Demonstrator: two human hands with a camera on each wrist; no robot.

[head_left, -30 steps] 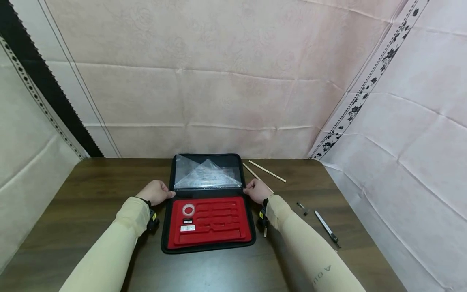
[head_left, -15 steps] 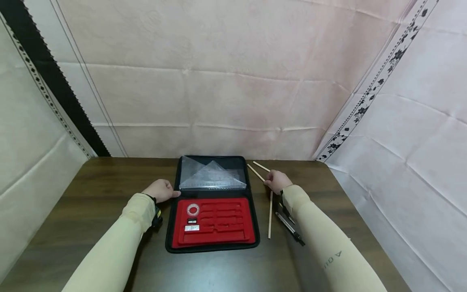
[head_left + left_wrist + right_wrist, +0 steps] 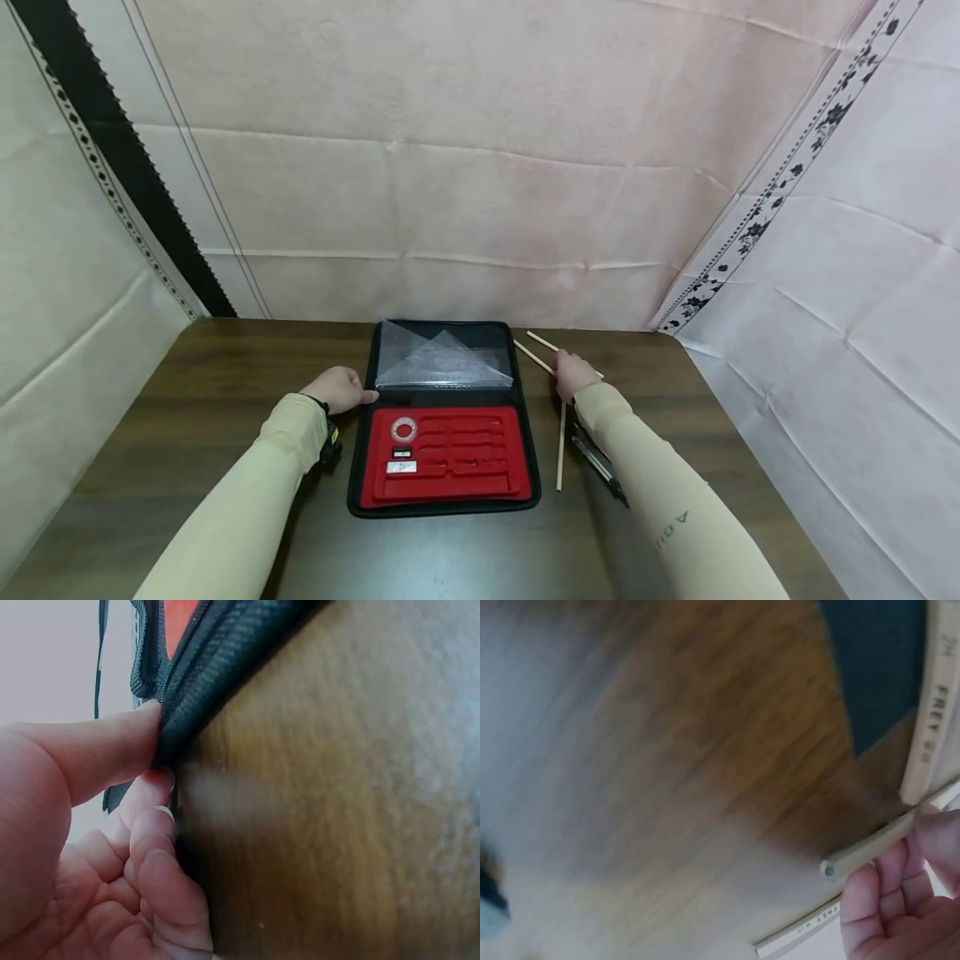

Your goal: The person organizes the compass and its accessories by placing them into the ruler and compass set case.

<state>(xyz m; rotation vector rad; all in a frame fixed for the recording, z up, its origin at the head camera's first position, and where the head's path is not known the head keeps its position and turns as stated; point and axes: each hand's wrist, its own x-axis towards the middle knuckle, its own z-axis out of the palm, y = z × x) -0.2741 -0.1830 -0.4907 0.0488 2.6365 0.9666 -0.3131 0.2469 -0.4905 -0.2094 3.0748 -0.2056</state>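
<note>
A black zip case point(image 3: 450, 398) lies unfolded on the table, with a red moulded tray point(image 3: 472, 492) in its near half and clear set squares point(image 3: 442, 362) in its far half. My left hand point(image 3: 337, 389) pinches the case's left edge; in the left wrist view the thumb point(image 3: 120, 742) lies over the zipped rim, a fingertip beneath. To the right of the case, my right hand point(image 3: 573, 372) pinches a wooden pencil point(image 3: 870, 849) between thumb and fingers. Another pencil point(image 3: 934, 712), marked FREY 2H, lies beside it, and one more point(image 3: 802, 930) shows below.
A pencil point(image 3: 560, 450) lies along the case's right side. A slim silver and black tool point(image 3: 597, 467) is partly hidden by the right sleeve. In the tray sit a pale ring point(image 3: 394, 427) and a small white block point(image 3: 401, 467). Pale cloth walls point(image 3: 465, 208) stand behind and beside the table.
My right hand has let go of the case's right edge and moved right to the pencils, pinching one. My left hand stays on the case. The head view has shifted slightly.
</note>
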